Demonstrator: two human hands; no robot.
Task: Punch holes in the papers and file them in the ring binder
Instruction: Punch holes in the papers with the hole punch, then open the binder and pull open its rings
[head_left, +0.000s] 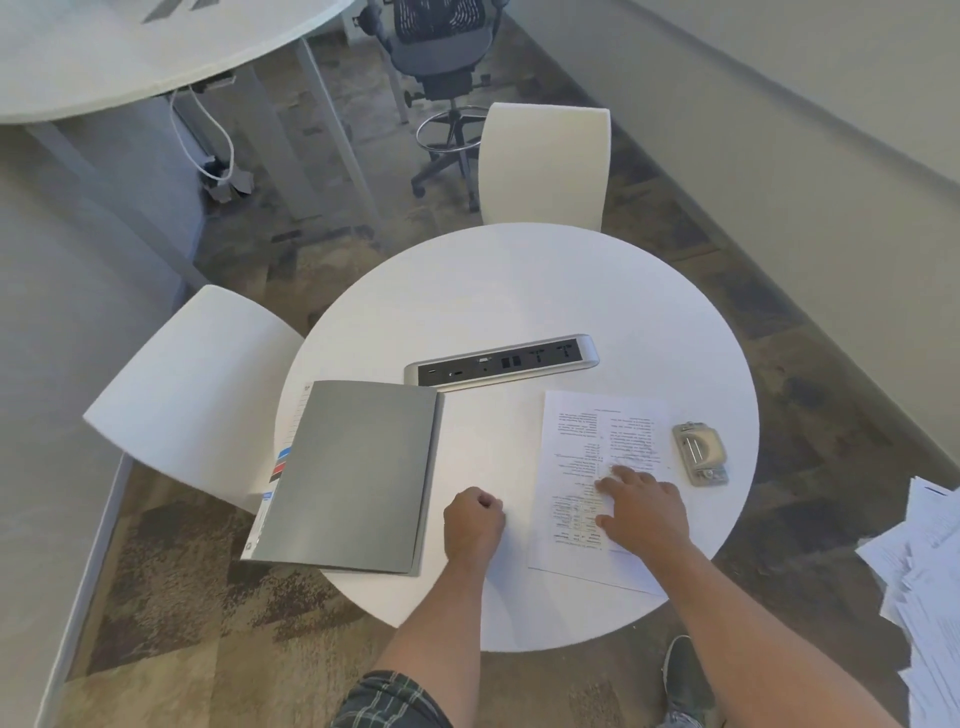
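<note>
A grey ring binder (358, 478) lies closed on the left side of the round white table (519, 291), overhanging its edge. A printed sheet of paper (587, 441) lies on the right side. My right hand (641, 512) rests flat on the sheet, fingers spread. My left hand (474, 522) sits on the bare tabletop between binder and sheet, fingers curled into a fist, holding nothing. A grey hole punch (700, 453) stands just right of the sheet, near the table's edge.
A silver power and socket strip (501, 361) is set into the table behind the binder. Two white chairs (545, 161) (192, 395) stand at the far and left sides. A loose pile of papers (924, 582) lies at the right edge.
</note>
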